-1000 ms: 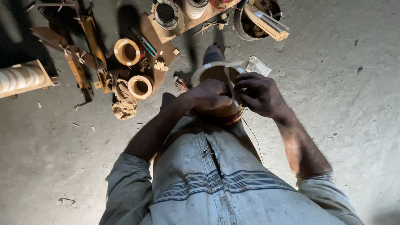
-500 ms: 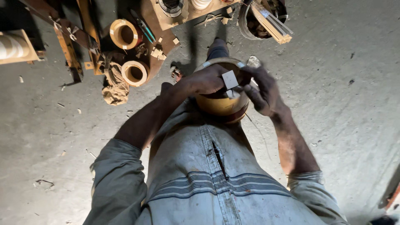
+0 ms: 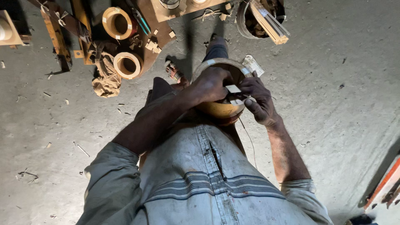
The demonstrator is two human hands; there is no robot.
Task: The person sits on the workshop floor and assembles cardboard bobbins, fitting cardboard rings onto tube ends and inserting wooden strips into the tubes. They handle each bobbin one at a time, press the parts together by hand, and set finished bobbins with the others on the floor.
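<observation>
1. Two cardboard rolls [image 3: 118, 23] lie on the floor [image 3: 333, 104] at upper left, beside a crumpled rag [image 3: 104, 81].
2. Left hand [image 3: 212, 83]: closed over the rim of a round wooden hoop [image 3: 221, 109] held at the lap, steadying it.
3. Right hand [image 3: 258, 100]: fingers pinching small pale strips [image 3: 233, 88] against the hoop's edge.
4. Handling note: best done with the hoop braced firmly and each strip pressed flat along the rim.
5. A bucket of sticks [image 3: 262, 18] stands at upper right.

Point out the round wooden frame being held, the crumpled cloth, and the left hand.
round wooden frame [image 3: 216, 109], head view, lower yellowish outer wall.
crumpled cloth [image 3: 105, 81], head view, middle of its folds.
left hand [image 3: 212, 83], head view, back of the hand.
</observation>
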